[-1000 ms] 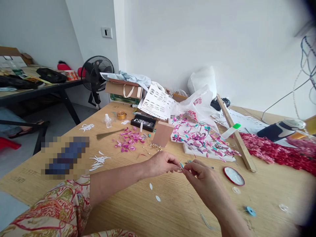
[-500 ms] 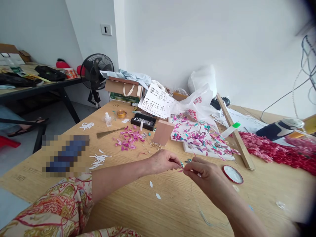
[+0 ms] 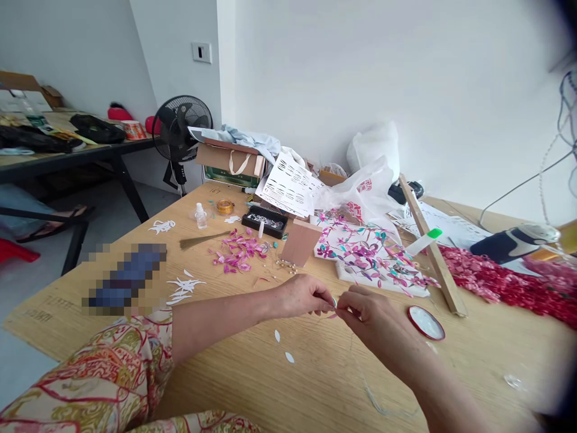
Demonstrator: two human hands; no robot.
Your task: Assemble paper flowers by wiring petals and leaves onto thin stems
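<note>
My left hand and my right hand meet fingertip to fingertip over the wooden table. Both are pinched on a tiny teal and pink leaf piece held between them. A thin pale thread trails from under my right hand across the tabletop. Two small white petal cut-outs lie just below my hands. A white board covered in pink and teal leaf sprigs sits right behind my hands.
Loose pink petals, a small brown card block, a black tray, a red-rimmed lid, a wooden slat and a heap of red petals lie on the table. A fan stands behind it.
The view has shifted slightly right. My hands have stayed together on the small piece, with the fingers closing a little tighter around it.
</note>
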